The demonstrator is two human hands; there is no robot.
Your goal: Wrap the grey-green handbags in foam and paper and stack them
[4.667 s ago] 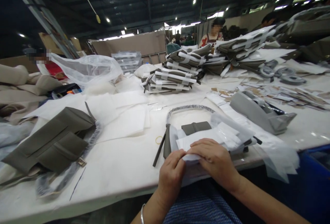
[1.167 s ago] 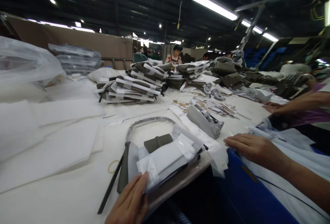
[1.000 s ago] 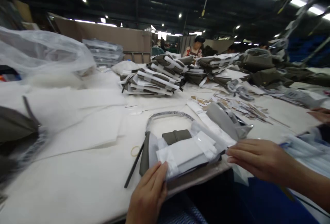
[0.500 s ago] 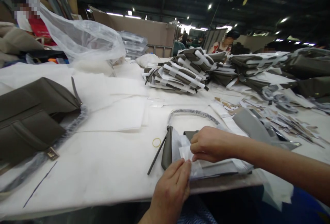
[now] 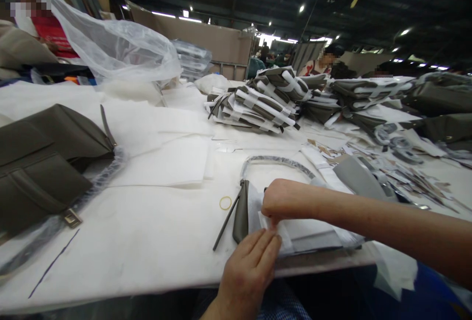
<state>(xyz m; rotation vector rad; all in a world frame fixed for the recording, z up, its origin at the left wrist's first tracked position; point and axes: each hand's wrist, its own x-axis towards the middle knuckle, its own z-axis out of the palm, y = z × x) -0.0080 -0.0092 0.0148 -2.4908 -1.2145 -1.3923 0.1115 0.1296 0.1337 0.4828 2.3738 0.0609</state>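
A dark olive bag [image 5: 241,214] lies near the table's front edge, with white wrapping sheet [image 5: 313,234] over its body and a plastic-wrapped handle [image 5: 276,160] arching behind. My left hand [image 5: 250,266] rests at the wrapping's front edge, its fingers pressed together on the sheet. Just behind it, my right hand [image 5: 282,199] is closed and bent down onto the same wrapping; its fingertips are mostly hidden. A thin dark strap [image 5: 225,221] sticks out at the bag's left. Beside that strap sits a yellow rubber band [image 5: 225,203].
Another olive bag [image 5: 47,162] with a wrapped handle is at the left. White sheets [image 5: 165,160] lie behind. Wrapped pieces [image 5: 258,101] are piled at the back, scraps [image 5: 416,177] lie right. A person [image 5: 320,64] is beyond the piles.
My right hand has shifted slightly left and turned downward over the wrapping. My left hand has moved a little to the right, and its fingers lie flatter against the sheet.
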